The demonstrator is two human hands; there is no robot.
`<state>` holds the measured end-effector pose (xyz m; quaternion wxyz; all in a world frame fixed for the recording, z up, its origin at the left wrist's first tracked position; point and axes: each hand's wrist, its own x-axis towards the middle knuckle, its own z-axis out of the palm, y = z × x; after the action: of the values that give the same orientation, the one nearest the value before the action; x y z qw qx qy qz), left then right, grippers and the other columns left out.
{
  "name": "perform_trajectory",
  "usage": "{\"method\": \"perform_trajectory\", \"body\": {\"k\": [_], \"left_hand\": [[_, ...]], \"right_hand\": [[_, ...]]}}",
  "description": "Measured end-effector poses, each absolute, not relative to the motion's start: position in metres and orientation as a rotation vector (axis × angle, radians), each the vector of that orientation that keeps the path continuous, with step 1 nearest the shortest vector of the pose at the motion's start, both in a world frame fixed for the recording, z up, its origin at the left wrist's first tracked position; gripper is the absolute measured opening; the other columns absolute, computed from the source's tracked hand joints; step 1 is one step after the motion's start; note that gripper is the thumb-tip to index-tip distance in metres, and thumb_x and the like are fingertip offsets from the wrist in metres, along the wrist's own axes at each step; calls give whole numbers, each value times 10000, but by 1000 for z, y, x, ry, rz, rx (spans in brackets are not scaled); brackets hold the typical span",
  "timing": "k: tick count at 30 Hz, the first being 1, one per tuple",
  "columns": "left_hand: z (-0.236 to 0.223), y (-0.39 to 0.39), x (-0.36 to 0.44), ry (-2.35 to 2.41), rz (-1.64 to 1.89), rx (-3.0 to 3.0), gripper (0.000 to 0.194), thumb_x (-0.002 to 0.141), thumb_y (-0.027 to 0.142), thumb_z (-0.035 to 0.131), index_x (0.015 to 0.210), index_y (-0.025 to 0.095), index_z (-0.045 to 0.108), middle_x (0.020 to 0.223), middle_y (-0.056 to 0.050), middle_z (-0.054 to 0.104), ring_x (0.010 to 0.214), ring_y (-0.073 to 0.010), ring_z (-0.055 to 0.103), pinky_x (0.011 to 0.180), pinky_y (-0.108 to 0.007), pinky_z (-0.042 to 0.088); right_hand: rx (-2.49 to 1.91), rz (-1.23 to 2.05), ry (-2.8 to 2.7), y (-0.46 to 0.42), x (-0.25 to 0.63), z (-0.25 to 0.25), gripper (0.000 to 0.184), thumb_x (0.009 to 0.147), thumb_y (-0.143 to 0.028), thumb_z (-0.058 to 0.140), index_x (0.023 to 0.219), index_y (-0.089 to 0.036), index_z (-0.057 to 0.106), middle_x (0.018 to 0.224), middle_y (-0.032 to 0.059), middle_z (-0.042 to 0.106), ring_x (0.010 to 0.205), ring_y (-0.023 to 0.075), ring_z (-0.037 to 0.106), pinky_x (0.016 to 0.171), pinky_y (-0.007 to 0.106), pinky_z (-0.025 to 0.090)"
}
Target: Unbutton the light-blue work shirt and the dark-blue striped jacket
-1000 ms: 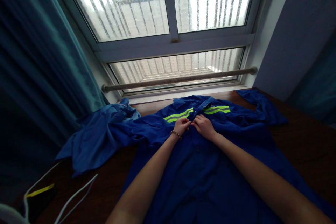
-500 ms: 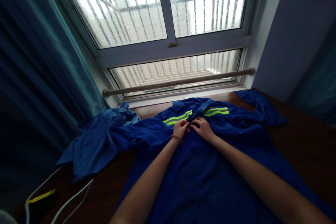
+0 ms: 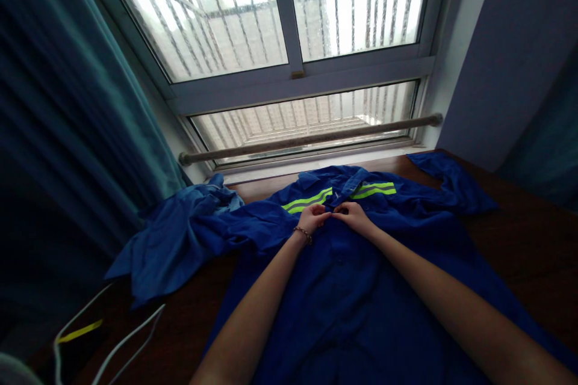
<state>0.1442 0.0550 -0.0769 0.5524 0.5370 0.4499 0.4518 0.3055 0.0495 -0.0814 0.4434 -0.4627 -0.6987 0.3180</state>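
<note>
A blue work shirt (image 3: 352, 289) with yellow-green and grey reflective stripes lies spread out, collar toward the window. My left hand (image 3: 313, 218), a beaded bracelet at its wrist, pinches the shirt's front placket just below the stripes. Close beside it, my right hand (image 3: 353, 216) is closed on the same front edge, fingertips nearly meeting those of the left. Whatever small part lies between the fingertips is hidden. Above the hands the collar and upper placket stand slightly apart.
Under the shirt is a dark brown wooden table (image 3: 519, 252). A crumpled lighter blue garment (image 3: 167, 252) lies at the left. White cables (image 3: 130, 331) and a yellow strip (image 3: 81, 331) are at the lower left. A rail (image 3: 311, 139) crosses before the window; a teal curtain (image 3: 90, 102) hangs left.
Both hands have come slightly closer together on the placket, and the right fingers have curled in. The view has shifted a little; the shirt lies as before.
</note>
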Motion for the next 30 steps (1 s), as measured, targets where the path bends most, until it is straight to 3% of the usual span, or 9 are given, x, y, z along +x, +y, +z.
{"method": "perform_trajectory", "body": {"k": [5, 9, 12, 15, 20, 25, 30], "left_hand": [[-73, 52, 145, 1027, 1064, 1246, 359, 467, 313, 760, 699, 129, 558, 463, 72, 505, 355, -30, 390, 361, -162, 251], [-71, 49, 145, 1008, 1060, 1233, 357, 450, 290, 768, 684, 131, 550, 464, 73, 503, 359, -27, 381, 369, -162, 243], [-73, 50, 145, 1011, 1085, 1213, 358, 440, 289, 770, 657, 134, 531, 457, 76, 491, 362, -31, 386, 370, -162, 245], [-75, 52, 144, 1027, 1130, 1183, 364, 421, 302, 773, 618, 133, 517, 440, 85, 459, 359, -28, 380, 368, -163, 246], [-69, 48, 144, 1020, 1110, 1180, 333, 443, 308, 764, 611, 113, 554, 447, 63, 488, 359, -18, 380, 371, -155, 256], [-63, 40, 143, 973, 962, 1244, 337, 489, 302, 747, 711, 81, 623, 621, -51, 623, 457, -77, 521, 417, -173, 356], [-70, 48, 140, 1046, 1153, 1177, 325, 611, 348, 648, 814, 103, 586, 553, 5, 569, 372, -38, 448, 388, -164, 338]], "right_hand": [[-1121, 933, -1673, 51, 305, -79, 278, 669, -382, 587, 693, -110, 641, 649, 47, 653, 612, 168, 599, 550, 255, 452], [-1130, 927, -1669, 49, 304, -76, 245, 695, -358, 560, 675, -119, 612, 633, 38, 632, 604, 164, 589, 546, 258, 452], [-1180, 805, -1655, 43, 300, -74, 139, 680, -285, 583, 664, -147, 580, 665, 36, 598, 632, 164, 554, 595, 276, 433], [-1209, 452, -1808, 31, 297, -69, 50, 714, -208, 545, 679, -172, 546, 754, 47, 559, 689, 164, 517, 642, 274, 401], [-1232, -171, -2127, 18, 295, -65, 110, 793, -162, 441, 712, -178, 514, 787, 61, 523, 749, 169, 493, 641, 253, 369], [-1295, -229, -2132, 21, 295, -70, 124, 803, -209, 463, 692, -180, 511, 767, 41, 516, 720, 151, 491, 613, 235, 352], [-1306, -161, -2007, 21, 294, -72, 112, 808, -224, 466, 716, -181, 513, 775, 26, 512, 712, 133, 504, 626, 218, 360]]}}
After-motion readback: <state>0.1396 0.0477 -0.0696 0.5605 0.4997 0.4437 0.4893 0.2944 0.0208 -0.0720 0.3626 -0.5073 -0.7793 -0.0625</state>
